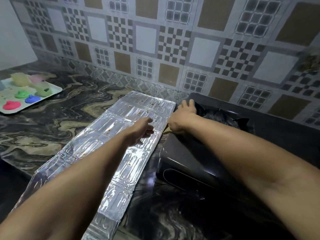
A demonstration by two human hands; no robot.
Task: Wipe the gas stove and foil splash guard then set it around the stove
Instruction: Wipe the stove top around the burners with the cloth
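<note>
The foil splash guard [121, 129] was laid flat beside the gas stove [199, 153], still spotted, not yet set around it. The left hand [140, 131] was held over the foil, fingers relaxed; whether anything was gripped by the right hand [181, 116] on the stove could not be told.

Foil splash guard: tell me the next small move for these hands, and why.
Probably press the left hand flat on the foil splash guard to steady it for wiping. It lies flat on the counter beside the gas stove, brown spots speckling its far end. No cloth shows; the right hand reaches over the stove.
</note>
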